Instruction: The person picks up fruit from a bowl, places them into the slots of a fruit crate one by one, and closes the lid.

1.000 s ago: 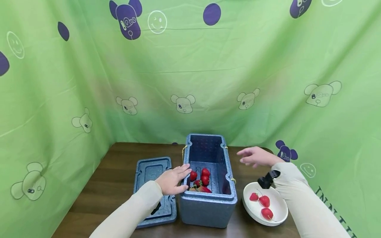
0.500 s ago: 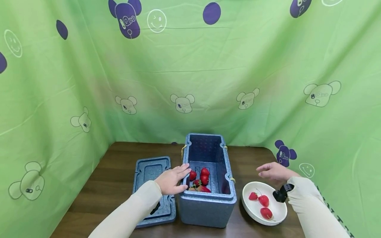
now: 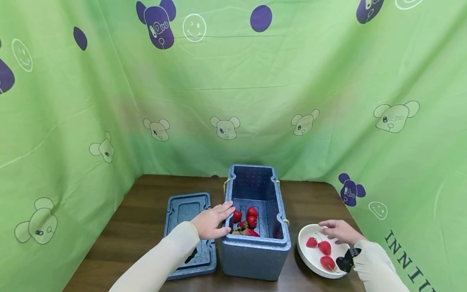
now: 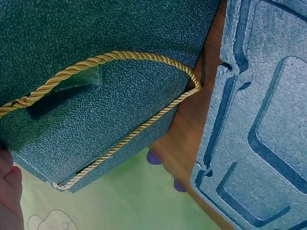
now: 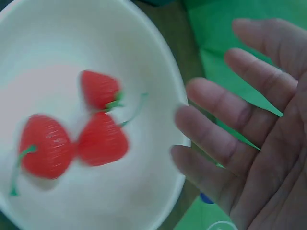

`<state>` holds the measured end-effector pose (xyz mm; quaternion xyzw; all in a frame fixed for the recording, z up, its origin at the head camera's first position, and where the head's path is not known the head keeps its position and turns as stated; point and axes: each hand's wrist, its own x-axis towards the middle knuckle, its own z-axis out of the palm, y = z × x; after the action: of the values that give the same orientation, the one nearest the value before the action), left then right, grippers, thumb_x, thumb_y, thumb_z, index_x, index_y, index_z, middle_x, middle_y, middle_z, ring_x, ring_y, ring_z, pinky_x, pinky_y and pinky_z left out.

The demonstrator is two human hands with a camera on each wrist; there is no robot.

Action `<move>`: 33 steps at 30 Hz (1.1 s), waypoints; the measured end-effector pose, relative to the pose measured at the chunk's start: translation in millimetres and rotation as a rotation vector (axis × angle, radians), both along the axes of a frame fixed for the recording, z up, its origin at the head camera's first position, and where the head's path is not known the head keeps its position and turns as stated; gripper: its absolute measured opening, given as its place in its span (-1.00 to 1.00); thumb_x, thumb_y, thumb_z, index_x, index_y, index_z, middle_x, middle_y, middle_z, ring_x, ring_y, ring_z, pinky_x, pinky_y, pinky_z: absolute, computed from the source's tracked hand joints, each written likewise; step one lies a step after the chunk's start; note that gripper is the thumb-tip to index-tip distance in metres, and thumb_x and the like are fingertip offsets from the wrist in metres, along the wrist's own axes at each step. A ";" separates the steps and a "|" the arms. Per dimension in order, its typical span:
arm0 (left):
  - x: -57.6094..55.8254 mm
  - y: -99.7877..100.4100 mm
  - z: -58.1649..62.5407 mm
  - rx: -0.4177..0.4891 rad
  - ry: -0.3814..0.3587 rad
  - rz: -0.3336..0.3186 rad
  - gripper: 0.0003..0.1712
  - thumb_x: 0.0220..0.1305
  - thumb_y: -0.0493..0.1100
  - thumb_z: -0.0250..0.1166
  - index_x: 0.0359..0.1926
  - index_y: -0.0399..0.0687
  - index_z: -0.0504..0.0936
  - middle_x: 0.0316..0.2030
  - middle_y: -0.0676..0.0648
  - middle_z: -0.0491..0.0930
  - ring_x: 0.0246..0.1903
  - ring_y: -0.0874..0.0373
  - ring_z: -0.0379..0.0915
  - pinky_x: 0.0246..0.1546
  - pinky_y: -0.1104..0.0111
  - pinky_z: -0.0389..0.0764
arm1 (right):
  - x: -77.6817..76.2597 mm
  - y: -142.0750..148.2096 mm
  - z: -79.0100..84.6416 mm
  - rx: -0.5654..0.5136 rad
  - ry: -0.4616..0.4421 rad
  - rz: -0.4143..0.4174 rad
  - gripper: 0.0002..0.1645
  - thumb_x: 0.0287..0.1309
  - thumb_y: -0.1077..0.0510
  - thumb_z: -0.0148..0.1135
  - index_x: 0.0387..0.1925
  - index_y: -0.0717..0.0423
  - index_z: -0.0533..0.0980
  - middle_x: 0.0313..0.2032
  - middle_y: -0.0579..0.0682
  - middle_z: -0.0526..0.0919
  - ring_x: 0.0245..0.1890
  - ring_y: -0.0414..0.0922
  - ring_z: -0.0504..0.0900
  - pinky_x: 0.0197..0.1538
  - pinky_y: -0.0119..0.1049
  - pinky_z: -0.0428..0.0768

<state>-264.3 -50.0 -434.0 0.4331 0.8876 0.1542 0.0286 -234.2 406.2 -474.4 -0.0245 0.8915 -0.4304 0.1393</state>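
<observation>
My left hand [image 3: 211,222] rests on the left rim of a blue foam box [image 3: 255,259], its fingers extended. Inside the box's near end lie several red strawberries [image 3: 251,221]. My right hand [image 3: 341,232] hovers over the far right rim of a white bowl [image 3: 310,259], fingers spread and holding nothing. In that bowl are three strawberries: a small strawberry [image 5: 100,89], a strawberry with a thin stem [image 5: 102,140] and a larger strawberry [image 5: 47,146]. The left wrist view shows the box's side with a twisted gold rope [image 4: 134,56].
The box's blue lid [image 3: 186,211] lies on the brown wooden table [image 3: 120,239], left of the box and partly under my left forearm. A green printed curtain [image 3: 226,81] hangs behind the table and along its sides.
My right hand has moved from beside the box, rightward and then down toward the near side, to the bowl. The left hand has stayed on the rim.
</observation>
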 end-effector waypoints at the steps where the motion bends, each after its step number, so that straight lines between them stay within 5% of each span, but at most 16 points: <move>1: -0.2 0.7 0.4 -0.005 -0.001 0.002 -0.25 0.31 0.10 0.03 0.42 -0.16 0.21 0.43 -0.14 0.12 0.40 0.00 0.05 0.34 0.19 0.14 | 2.1 1.2 -4.4 0.013 0.015 0.013 -0.45 0.17 0.23 0.14 0.07 0.59 0.34 -0.23 0.33 0.64 -0.24 0.13 0.63 -0.25 0.02 0.61; 4: -0.9 2.6 0.8 -0.016 -0.004 0.009 -0.25 0.31 0.11 0.02 0.43 -0.14 0.21 0.43 -0.11 0.11 0.40 0.03 0.04 0.35 0.21 0.12 | 8.5 4.8 -16.1 0.025 0.050 0.061 -0.47 0.09 0.30 0.17 0.02 0.64 0.34 -0.28 0.35 0.64 -0.29 0.04 0.64 -0.28 0.02 0.61; 12: -0.4 2.7 0.9 -0.020 -0.011 0.024 -0.25 0.30 0.12 0.02 0.43 -0.13 0.21 0.43 -0.10 0.11 0.41 0.04 0.03 0.35 0.21 0.12 | 15.8 5.9 -39.9 0.007 0.123 0.097 -0.52 -0.06 0.41 0.19 -0.10 0.71 0.38 -0.41 0.25 0.66 -0.46 -0.26 0.56 -0.41 -0.39 0.50; 26: 0.8 1.8 1.8 -0.016 0.005 0.029 -0.25 0.30 0.11 0.03 0.42 -0.12 0.22 0.42 -0.11 0.14 0.40 0.04 0.05 0.35 0.19 0.13 | 23.0 4.9 -69.7 0.033 0.176 0.195 -0.58 -0.14 0.42 0.23 -0.21 0.69 0.44 -0.48 0.02 0.55 -0.51 -0.41 0.40 -0.44 -0.44 0.48; 33: -0.8 1.2 1.3 -0.018 0.015 0.026 -0.25 0.30 0.13 0.01 0.43 -0.12 0.22 0.43 -0.10 0.13 0.40 0.04 0.05 0.34 0.19 0.14 | 23.0 -2.1 -69.3 -0.048 0.056 0.235 -0.47 -0.20 0.46 0.21 -0.14 0.78 0.35 -0.45 0.05 0.54 -0.47 -0.34 0.44 -0.39 -0.41 0.51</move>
<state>-265.0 -48.8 -432.7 0.4223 0.8947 0.1435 0.0236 -211.3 404.1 -543.7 -0.1442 0.8755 -0.4314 0.1633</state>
